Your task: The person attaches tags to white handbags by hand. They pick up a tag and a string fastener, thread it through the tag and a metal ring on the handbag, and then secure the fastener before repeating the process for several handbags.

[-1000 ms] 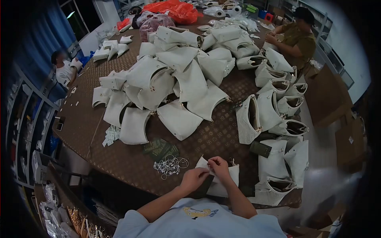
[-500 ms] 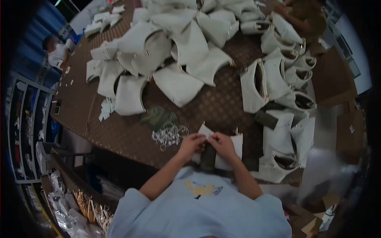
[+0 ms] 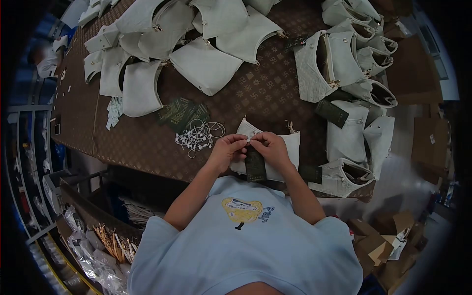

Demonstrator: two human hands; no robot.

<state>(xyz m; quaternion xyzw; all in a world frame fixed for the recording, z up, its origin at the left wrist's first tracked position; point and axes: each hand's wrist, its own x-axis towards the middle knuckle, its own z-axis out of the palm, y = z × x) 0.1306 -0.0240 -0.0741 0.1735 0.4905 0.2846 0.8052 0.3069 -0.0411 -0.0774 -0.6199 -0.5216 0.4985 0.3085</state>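
Note:
A white handbag (image 3: pixel 289 146) lies at the table's near edge, between my forearms. Over its front hangs a dark green hang tag (image 3: pixel 255 168). My left hand (image 3: pixel 229 151) and my right hand (image 3: pixel 270 149) meet above the tag, thumbs and forefingers pinched on a small white tag string (image 3: pixel 248 139). The fingers partly cover the string, so its path round the bag's hardware cannot be made out. Left of my hands lie a tangle of white tag strings (image 3: pixel 196 137) and a fanned stack of green tags (image 3: pixel 182 112).
Many white handbags (image 3: pixel 206 64) are heaped across the far side of the brown patterned table (image 3: pixel 147 152). More tagged bags (image 3: pixel 346 125) stand along the right edge. Cardboard boxes (image 3: pixel 388 241) sit at lower right. Another person (image 3: pixel 49 60) is at the far left.
The camera view has tilted down, so the table and bags appear higher in the picture. My hands stay pinched together over the bag; the tag shows more clearly.

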